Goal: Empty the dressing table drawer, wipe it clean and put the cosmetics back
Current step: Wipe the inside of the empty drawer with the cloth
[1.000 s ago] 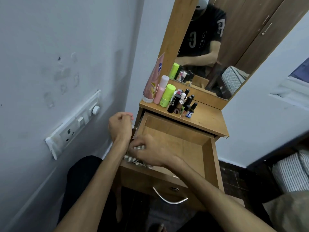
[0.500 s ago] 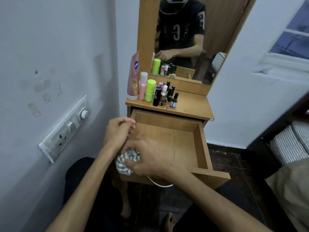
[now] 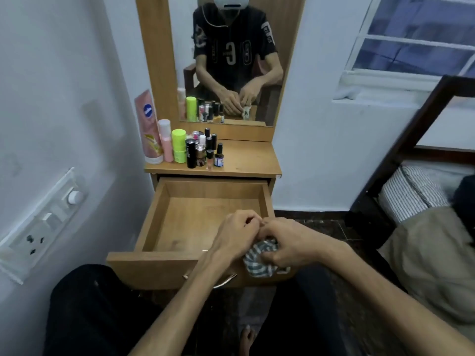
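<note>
**Both hands bunch a striped cloth at the drawer's front right corner**

Nearest the camera, two bare forearms reach forward over dark-clad knees. The left hand [image 3: 237, 233] has its fingers curled and its fingertips pinching the top of a grey-and-white striped cloth [image 3: 259, 263]. The right hand [image 3: 288, 244] grips the same cloth from the right side, fingers wrapped round the bunched fabric. The cloth hangs crumpled just over the front right corner of the drawer [image 3: 154, 222], partly covering the drawer front beside its curved metal handle [image 3: 223, 282].

The drawer is pulled well out and its wooden floor shows bare. Behind it, on the table [image 3: 246, 160], the cosmetics stand clustered at the left end: a tall pink tube [image 3: 150, 129] against the wall, a slim pink bottle [image 3: 165, 140] just beside it, a lime-green container [image 3: 179, 145], a black tube [image 3: 190, 153], and several small nail-polish bottles [image 3: 218, 155] packed close together.

Farther back, the mirror [image 3: 231, 60] reflects the person's hands on the cloth. A switchboard [image 3: 43, 227] sits on the left wall; a bed [image 3: 411, 199] and a window [image 3: 416, 34] lie to the right.
</note>
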### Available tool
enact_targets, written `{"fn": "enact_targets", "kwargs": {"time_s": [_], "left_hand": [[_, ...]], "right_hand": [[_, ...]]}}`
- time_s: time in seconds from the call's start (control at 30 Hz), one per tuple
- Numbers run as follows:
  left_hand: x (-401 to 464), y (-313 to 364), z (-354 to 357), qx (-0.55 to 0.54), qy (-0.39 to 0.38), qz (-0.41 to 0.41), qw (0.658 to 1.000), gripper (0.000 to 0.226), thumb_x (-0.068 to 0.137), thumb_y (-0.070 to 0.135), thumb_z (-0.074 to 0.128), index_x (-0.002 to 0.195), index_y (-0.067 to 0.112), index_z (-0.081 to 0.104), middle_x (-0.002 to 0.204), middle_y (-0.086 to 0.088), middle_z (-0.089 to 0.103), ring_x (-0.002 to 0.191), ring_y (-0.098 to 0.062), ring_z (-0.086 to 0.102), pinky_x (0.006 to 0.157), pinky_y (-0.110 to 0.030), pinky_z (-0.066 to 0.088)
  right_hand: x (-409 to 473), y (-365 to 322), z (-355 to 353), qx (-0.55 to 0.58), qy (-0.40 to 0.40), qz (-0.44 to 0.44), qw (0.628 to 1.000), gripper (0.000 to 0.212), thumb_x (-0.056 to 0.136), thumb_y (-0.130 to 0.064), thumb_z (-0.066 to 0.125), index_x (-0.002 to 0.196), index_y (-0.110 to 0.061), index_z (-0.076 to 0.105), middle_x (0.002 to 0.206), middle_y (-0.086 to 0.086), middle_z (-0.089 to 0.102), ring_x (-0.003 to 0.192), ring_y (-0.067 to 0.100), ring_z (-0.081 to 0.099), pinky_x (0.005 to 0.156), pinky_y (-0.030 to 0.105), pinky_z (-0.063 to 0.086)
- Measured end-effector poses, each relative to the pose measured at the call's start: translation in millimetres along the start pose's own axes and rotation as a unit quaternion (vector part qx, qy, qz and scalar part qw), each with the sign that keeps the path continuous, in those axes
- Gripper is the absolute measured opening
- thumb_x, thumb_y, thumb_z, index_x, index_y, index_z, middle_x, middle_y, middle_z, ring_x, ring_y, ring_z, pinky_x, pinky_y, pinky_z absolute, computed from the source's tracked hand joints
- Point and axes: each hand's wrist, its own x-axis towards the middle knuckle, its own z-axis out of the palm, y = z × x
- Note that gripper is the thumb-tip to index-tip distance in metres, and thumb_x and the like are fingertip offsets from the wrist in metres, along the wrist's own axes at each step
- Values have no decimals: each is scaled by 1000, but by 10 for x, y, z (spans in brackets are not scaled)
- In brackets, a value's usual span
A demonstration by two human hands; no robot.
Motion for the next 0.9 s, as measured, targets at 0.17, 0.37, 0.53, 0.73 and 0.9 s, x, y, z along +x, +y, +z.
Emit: {"fn": "enact_targets", "kwargs": {"time_s": [0.17,0.37,0.53,0.73,0.9], "left_hand": [[116,85,200,11,-14,6,1000,24,81,30,53,84,27,76,78,12,74,79,-8,67,74,-33,57],[418,-70,130,12,67,-1,998,16,88,23,61,90,27,76,78,10,72,75,-9,65,66,-30,51],[725,-141,50,71,118,-44,990,18,91,22,58,97,31,72,89,8,72,82,-13,65,75,-34,55],[811,-252,138,88,69,-32,993,25,87,26,61,110,33,68,95,15,69,92,-11,65,83,-37,57],[665,-129,223,97,5,-5,995,18,91,13,62,96,26,73,86,9,70,82,-9,64,67,-28,49]], "right_hand": [[-141,417,-249,24,-51,23,998,38,86,-22,78,120,-36,71,115,-14,61,105,8,60,90,26,54],[345,710,-404,171,254,10,952,21,81,-19,83,96,-28,72,95,-11,71,87,6,65,75,24,53],[1139,811,12,53,343,7,938,17,88,-17,75,105,-18,72,106,-2,62,102,19,57,82,38,51],[1242,770,165,-2,355,79,932,34,93,-37,69,122,-19,72,124,5,52,116,26,50,81,36,47],[889,837,-33,98,229,127,960,47,86,-49,78,123,-21,72,118,5,65,105,24,65,85,33,50]]}}
